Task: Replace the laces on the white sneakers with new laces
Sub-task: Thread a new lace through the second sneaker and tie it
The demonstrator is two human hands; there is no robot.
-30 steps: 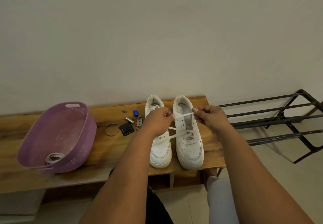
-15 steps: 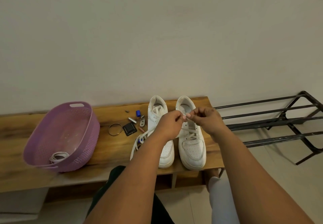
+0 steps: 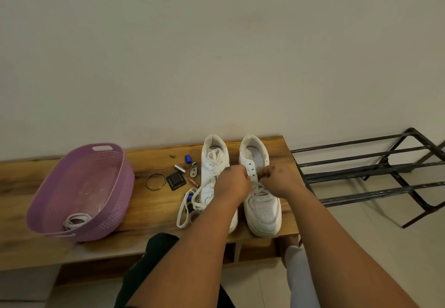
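I see both hands over the right sneaker point(image 3: 262, 201) on the wooden bench point(image 3: 149, 201): left hand point(image 3: 234, 183) pinches the white lace point(image 3: 190, 201), which trails beside the left sneaker point(image 3: 214, 163); right hand point(image 3: 280, 179) curls on the lace at the eyelets.

Two white sneakers side by side on the bench, toes toward the near edge, heels to the wall. Left sneaker point(image 3: 213, 170) laced, bow loose over the tongue, toe hidden behind a forearm. Right sneaker point(image 3: 261, 197) laced only over the lower eyelets, upper eyelets bare, tongue showing. Long white lace point(image 3: 186, 208) trailing off leftward, looping across the wood. Another white lace point(image 3: 75, 220) coiled in the purple basket.
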